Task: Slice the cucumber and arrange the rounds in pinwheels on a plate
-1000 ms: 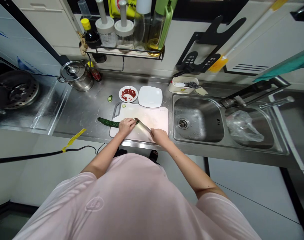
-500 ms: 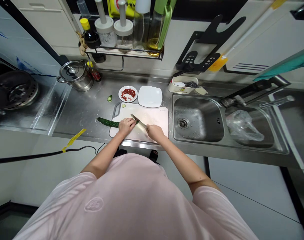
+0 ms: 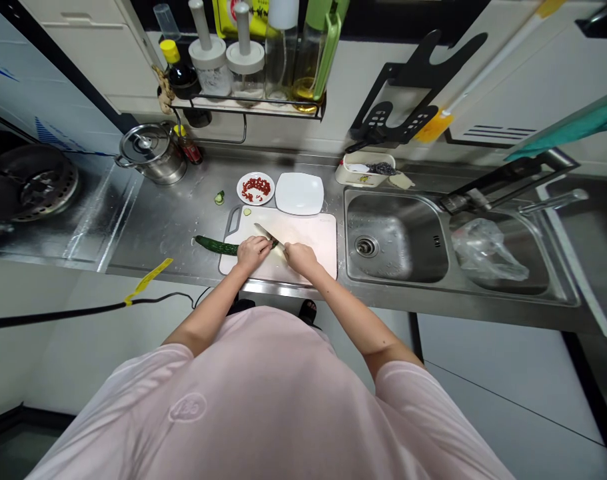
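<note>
A long green cucumber (image 3: pixel 216 245) lies across the left edge of the white cutting board (image 3: pixel 316 233). My left hand (image 3: pixel 253 253) is closed over its right end. My right hand (image 3: pixel 300 259) grips the handle of a knife (image 3: pixel 266 233), whose blade points up and left beside my left fingertips, at the cucumber's cut end. A pale cucumber slice (image 3: pixel 247 211) rests near the board's top left. Behind the board stand a round plate (image 3: pixel 240 189) with red chopped pieces and a white square plate (image 3: pixel 300 193). Green cucumber bits (image 3: pixel 219 197) sit on the counter.
To the right is a double sink (image 3: pixel 398 240) with a plastic bag (image 3: pixel 488 250) in its right basin. A lidded steel pot (image 3: pixel 153 157) and a dark pan (image 3: pixel 26 180) are at the left. A bottle rack (image 3: pixel 248 103) hangs above the counter's back.
My right hand and the knife have moved a little left and up toward the board's far side. My left hand and the cucumber have barely moved.
</note>
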Available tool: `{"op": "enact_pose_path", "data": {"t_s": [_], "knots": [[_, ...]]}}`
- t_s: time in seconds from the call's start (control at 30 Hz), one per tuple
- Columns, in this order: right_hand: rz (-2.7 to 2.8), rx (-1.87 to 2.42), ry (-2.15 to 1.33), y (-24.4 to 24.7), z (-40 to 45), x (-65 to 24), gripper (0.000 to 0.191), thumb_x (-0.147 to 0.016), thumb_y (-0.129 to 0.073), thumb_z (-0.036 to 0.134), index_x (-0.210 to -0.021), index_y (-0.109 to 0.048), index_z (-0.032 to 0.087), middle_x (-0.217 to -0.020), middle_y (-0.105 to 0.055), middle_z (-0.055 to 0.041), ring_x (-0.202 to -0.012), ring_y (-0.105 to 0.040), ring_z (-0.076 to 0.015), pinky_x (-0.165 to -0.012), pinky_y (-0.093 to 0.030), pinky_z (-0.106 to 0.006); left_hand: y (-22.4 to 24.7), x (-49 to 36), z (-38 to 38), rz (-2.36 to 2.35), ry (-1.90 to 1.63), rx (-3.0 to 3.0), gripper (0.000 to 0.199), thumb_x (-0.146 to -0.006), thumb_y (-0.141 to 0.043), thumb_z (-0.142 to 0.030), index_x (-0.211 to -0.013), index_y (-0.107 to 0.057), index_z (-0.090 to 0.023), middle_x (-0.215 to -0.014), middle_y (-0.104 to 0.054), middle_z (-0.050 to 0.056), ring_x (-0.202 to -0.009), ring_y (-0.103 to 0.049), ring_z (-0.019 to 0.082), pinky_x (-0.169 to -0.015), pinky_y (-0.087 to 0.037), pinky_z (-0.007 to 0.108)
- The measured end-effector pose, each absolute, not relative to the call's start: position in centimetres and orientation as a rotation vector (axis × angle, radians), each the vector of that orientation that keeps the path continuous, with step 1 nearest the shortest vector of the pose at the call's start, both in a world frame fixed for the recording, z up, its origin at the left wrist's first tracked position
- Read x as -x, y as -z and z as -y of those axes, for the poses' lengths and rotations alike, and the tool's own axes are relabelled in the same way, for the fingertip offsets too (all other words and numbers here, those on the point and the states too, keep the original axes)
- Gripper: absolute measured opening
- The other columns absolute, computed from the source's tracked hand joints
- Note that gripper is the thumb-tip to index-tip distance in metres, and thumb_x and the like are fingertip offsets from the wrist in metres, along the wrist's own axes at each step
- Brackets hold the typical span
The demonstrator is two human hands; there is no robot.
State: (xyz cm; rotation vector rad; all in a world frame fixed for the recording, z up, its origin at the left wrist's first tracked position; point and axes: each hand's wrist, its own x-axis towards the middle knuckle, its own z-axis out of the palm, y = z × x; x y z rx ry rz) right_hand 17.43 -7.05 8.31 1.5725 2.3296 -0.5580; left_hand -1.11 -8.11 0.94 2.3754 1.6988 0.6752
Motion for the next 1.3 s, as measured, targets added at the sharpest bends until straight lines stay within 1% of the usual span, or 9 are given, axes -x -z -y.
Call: {"op": "enact_pose_path", "data": {"t_s": [0.13, 0.3, 0.53, 0.87, 0.97, 1.1, 1.3], "knots": [[-2.318, -1.549, 0.536, -8.5, 7.9, -18.6, 0.035, -0.098, -0.030, 0.030, -0.113, -0.059, 0.017, -0.104, -0.067, -0.0133, -0.099, -0.063, -0.0232, -0.081, -0.043, -0.030, -1.1, 1.1, 8.2, -1.699, -0.676, -2.366, 0.026, -0.093, -0.047, -0.036, -0.095, -0.071, -0.027, -0.095, -0.068, 0.005, -0.088, -0.057, 0.018, -0.075, -0.041, 0.031], [-2.264, -1.537, 0.536, -8.6, 8.6, -19.3, 0.035, -0.098, -0.031, 0.030, -0.115, -0.058, 0.016, -0.106, -0.067, -0.0137, -0.100, -0.062, -0.0222, -0.082, -0.043, -0.029, -1.1, 1.0, 8.2, -1.709, -0.664, -2.355, 0.026, -0.092, -0.047, -0.036, -0.094, -0.071, -0.027, -0.095, -0.069, 0.004, -0.088, -0.057, 0.018, -0.075, -0.041, 0.031], [-2.327, -1.521, 0.510, -7.9, 7.7, -18.3, 0.034, -0.098, -0.031, 0.029, -0.110, -0.059, 0.016, -0.100, -0.067, -0.0131, -0.095, -0.064, -0.0234, -0.077, -0.044, -0.029, -1.1, 1.0, 8.2, -1.716, -0.667, -2.352, 0.026, -0.093, -0.047, -0.036, -0.095, -0.071, -0.027, -0.096, -0.069, 0.004, -0.088, -0.057, 0.018, -0.075, -0.041, 0.031], [-2.352, -1.523, 0.515, -7.3, 6.5, -16.7, 0.031, -0.097, -0.031, 0.025, -0.112, -0.057, 0.014, -0.103, -0.067, -0.0145, -0.097, -0.064, -0.0231, -0.080, -0.045, -0.029, -0.9, 1.1, 8.1, -1.706, -0.662, -2.380, 0.026, -0.093, -0.046, -0.035, -0.095, -0.070, -0.026, -0.096, -0.069, 0.003, -0.087, -0.057, 0.017, -0.076, -0.041, 0.030], [-2.343, -1.521, 0.516, -7.3, 6.9, -17.3, 0.032, -0.097, -0.031, 0.024, -0.113, -0.057, 0.015, -0.103, -0.067, -0.0144, -0.097, -0.063, -0.0232, -0.080, -0.044, -0.029, -1.0, 1.1, 8.2, -1.701, -0.658, -2.379, 0.025, -0.093, -0.047, -0.035, -0.096, -0.070, -0.026, -0.097, -0.069, 0.003, -0.088, -0.057, 0.017, -0.076, -0.041, 0.030], [-2.307, -1.520, 0.513, -7.1, 8.2, -19.0, 0.033, -0.097, -0.031, 0.027, -0.111, -0.059, 0.016, -0.101, -0.067, -0.0141, -0.096, -0.064, -0.0235, -0.080, -0.044, -0.030, -1.0, 1.1, 8.2, -1.705, -0.677, -2.363, 0.024, -0.092, -0.048, -0.034, -0.095, -0.071, -0.027, -0.096, -0.069, 0.004, -0.089, -0.057, 0.017, -0.077, -0.041, 0.030], [-2.299, -1.524, 0.498, -7.1, 8.8, -19.8, 0.031, -0.096, -0.034, 0.026, -0.109, -0.060, 0.016, -0.098, -0.067, -0.0135, -0.093, -0.064, -0.0245, -0.076, -0.045, -0.031, -1.1, 1.0, 8.2, -1.706, -0.685, -2.350, 0.025, -0.092, -0.048, -0.035, -0.093, -0.071, -0.026, -0.095, -0.069, 0.004, -0.088, -0.057, 0.018, -0.075, -0.041, 0.031]]}}
